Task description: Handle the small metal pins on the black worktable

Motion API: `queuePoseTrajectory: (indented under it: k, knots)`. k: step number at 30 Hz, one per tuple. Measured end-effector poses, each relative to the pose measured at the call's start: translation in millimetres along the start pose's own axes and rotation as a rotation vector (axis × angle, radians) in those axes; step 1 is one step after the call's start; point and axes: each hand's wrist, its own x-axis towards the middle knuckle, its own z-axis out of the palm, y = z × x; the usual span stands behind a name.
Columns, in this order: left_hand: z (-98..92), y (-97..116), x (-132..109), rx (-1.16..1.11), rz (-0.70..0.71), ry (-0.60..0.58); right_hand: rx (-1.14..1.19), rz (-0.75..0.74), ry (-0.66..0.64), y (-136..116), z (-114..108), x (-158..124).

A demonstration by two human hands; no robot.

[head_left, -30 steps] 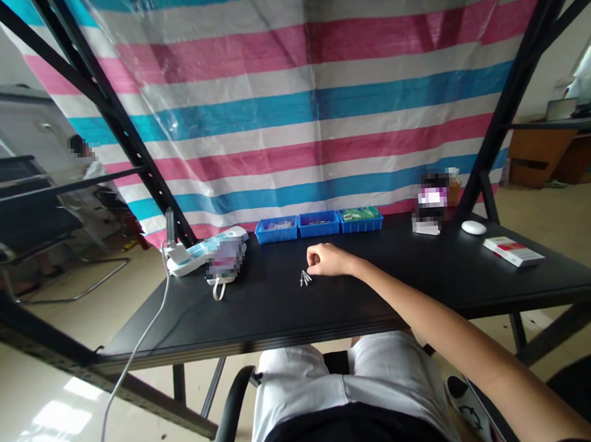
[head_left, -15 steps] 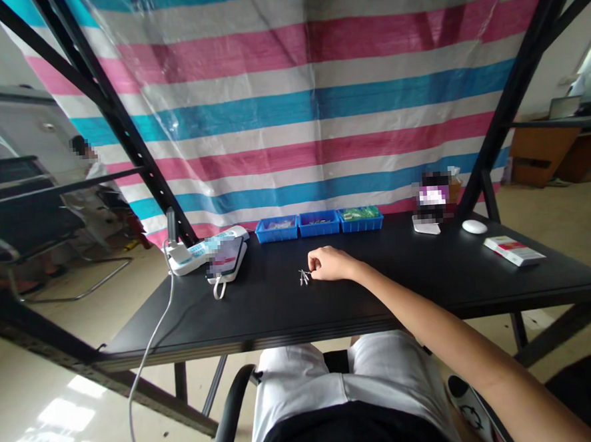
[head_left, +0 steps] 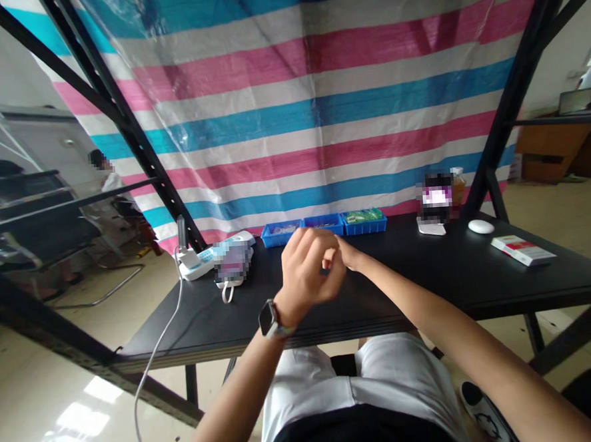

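Both hands meet over the middle of the black table (head_left: 479, 283), just in front of the three blue bins (head_left: 320, 225). The left hand (head_left: 306, 270), with a watch (head_left: 270, 318) on its wrist, is up with its back to the camera, fingers curled, and it covers most of the right hand (head_left: 348, 256). There's a tiny dark bit between the fingertips, but honestly I can't tell what it is or which hand grips it. A white mouse (head_left: 480, 226) and a red-white box (head_left: 523, 250) sit well off to the right.

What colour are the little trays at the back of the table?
The three little trays are blue, lined up by the striped sheet. The head view shows them.
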Motion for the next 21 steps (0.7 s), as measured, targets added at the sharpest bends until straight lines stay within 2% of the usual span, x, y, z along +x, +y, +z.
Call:
queuePoseTrajectory:
  k: [2,4,7,9,11,14,18,21]
  knots:
    - [16.9,-43.2,7.7,0.099,-0.148,-0.163,0.298,0.026,0.002,2.5,-0.5,5.7]
    - [29.6,-86.5,6.5,0.150,-0.327,-0.268,0.479,0.035,0.038,6.5,-0.9,11.2]
    - [39.3,-137.3,-10.3,-0.058,-0.517,-0.458,0.535,0.047,0.134,14.8,-0.6,18.4]
    - [42.3,-158.3,-24.1,-0.261,-0.667,-0.527,0.514,0.061,0.169,20.4,0.0,21.8]
    - [44.6,-170.3,-34.5,-0.382,-0.767,-0.543,0.495,0.061,0.176,24.7,0.4,23.7]
    - [47.1,-177.7,-41.6,-0.471,-0.843,-0.533,0.483,0.024,0.207,28.0,0.3,24.2]
    - [47.0,-179.3,-43.8,-0.544,-0.888,-0.485,0.451,-0.003,0.259,27.9,-0.6,22.3]
    - [46.3,-178.7,-46.7,-0.579,-0.905,-0.500,0.444,-0.023,0.260,26.8,-1.1,20.4]
